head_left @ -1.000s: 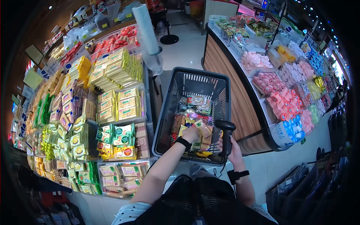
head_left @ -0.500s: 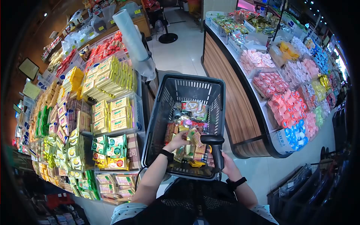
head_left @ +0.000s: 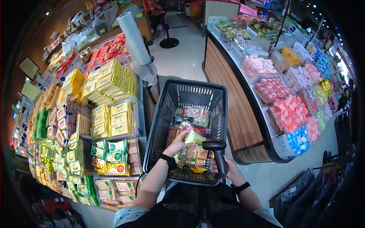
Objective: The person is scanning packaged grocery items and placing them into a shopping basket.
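Note:
My left hand (head_left: 178, 144) pinches a pale yellow-green snack packet (head_left: 194, 137) over the inside of a dark plastic shopping basket (head_left: 155, 125). The packet is just left of the head of a black barcode scanner (head_left: 213, 145). My right hand (head_left: 232, 171) is wrapped round the scanner's handle at the basket's near right corner, and some of its fingers are hidden behind it. Biscuit packets (head_left: 194, 156) lie in the basket below my hands. Further in are several more wrapped snacks (head_left: 195, 112).
On the left, a stepped display holds stacked biscuit packs (head_left: 121, 117). A plastic bag roll (head_left: 133, 38) stands at its corner. A wood-panelled counter (head_left: 228, 102) with bins of wrapped sweets (head_left: 289, 110) curves along the right. Tiled floor (head_left: 182, 59) runs between them.
A tan, see-through packet was in my left hand earlier; a pale yellow-green one is there now. The scanner remains in my right hand, and the view has shifted slightly.

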The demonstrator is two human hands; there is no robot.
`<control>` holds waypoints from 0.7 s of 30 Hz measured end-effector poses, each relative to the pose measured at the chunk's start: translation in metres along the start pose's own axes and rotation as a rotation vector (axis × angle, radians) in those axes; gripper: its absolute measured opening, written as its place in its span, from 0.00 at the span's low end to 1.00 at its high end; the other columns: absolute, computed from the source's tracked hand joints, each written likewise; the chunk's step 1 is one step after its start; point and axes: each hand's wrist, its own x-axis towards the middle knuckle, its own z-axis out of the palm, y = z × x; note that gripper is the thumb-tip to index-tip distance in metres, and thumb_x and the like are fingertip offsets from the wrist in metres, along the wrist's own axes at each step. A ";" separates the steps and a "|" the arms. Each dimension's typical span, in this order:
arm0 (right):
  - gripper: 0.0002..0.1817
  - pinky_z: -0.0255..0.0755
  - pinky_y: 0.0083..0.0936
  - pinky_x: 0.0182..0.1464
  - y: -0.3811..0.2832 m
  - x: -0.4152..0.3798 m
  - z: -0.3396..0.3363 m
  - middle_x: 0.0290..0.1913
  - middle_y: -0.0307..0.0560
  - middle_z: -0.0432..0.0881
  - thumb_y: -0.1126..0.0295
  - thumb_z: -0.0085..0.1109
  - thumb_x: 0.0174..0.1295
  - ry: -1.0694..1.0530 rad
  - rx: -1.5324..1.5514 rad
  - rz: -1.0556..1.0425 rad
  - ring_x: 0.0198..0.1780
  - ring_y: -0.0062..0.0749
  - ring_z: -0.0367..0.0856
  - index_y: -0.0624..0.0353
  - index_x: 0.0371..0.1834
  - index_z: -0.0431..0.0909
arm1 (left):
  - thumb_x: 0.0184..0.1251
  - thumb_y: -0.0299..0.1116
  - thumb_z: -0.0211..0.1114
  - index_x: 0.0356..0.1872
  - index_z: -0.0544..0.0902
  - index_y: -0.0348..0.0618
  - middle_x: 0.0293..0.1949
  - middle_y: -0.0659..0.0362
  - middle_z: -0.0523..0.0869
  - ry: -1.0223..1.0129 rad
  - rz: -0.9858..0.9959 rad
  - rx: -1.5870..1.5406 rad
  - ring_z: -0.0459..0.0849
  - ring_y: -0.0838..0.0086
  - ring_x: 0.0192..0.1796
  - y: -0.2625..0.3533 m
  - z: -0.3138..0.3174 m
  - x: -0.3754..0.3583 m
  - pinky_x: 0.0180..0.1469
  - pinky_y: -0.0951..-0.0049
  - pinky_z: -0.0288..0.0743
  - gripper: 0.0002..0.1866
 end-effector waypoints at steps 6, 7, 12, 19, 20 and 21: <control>0.30 0.64 0.39 0.55 0.009 -0.005 0.010 0.49 0.54 0.70 0.55 0.37 0.63 0.100 0.025 -0.137 0.51 0.42 0.70 0.69 0.60 0.53 | 0.43 0.19 0.68 0.55 0.64 0.40 0.46 0.61 0.75 -0.073 0.009 0.041 0.73 0.79 0.49 0.007 0.010 -0.007 0.52 0.78 0.67 0.33; 0.31 0.65 0.39 0.54 0.011 -0.005 0.012 0.48 0.54 0.70 0.53 0.35 0.63 0.154 -0.020 -0.175 0.50 0.41 0.70 0.69 0.60 0.53 | 0.43 0.19 0.68 0.55 0.64 0.40 0.46 0.61 0.75 -0.069 0.023 0.034 0.73 0.79 0.49 0.013 0.014 -0.009 0.52 0.78 0.67 0.33; 0.29 0.69 0.30 0.40 0.013 0.000 0.011 0.39 0.49 0.70 0.50 0.43 0.60 0.066 0.114 -0.293 0.36 0.34 0.69 0.67 0.53 0.60 | 0.43 0.24 0.69 0.53 0.65 0.37 0.45 0.58 0.76 -0.025 0.165 0.315 0.74 0.75 0.48 0.023 0.013 -0.017 0.51 0.76 0.67 0.32; 0.32 0.65 0.24 0.32 0.010 0.001 0.005 0.36 0.45 0.69 0.47 0.43 0.58 0.108 0.319 -0.255 0.32 0.30 0.68 0.66 0.52 0.59 | 0.44 0.26 0.70 0.51 0.66 0.39 0.44 0.59 0.75 0.198 0.389 0.299 0.73 0.76 0.49 0.110 0.015 -0.101 0.51 0.75 0.67 0.31; 0.32 0.65 0.25 0.32 0.012 0.001 0.001 0.37 0.45 0.69 0.46 0.44 0.58 0.046 0.315 -0.250 0.33 0.31 0.68 0.65 0.53 0.59 | 0.44 0.27 0.70 0.51 0.67 0.39 0.44 0.59 0.76 0.255 0.447 0.261 0.74 0.76 0.47 0.120 0.012 -0.123 0.50 0.76 0.68 0.30; 0.33 0.65 0.26 0.33 0.011 0.002 -0.006 0.37 0.44 0.69 0.45 0.45 0.57 -0.016 0.322 -0.244 0.33 0.31 0.68 0.64 0.53 0.59 | 0.44 0.28 0.70 0.51 0.67 0.39 0.44 0.59 0.76 0.311 0.501 0.228 0.74 0.76 0.46 0.127 0.008 -0.143 0.49 0.76 0.69 0.30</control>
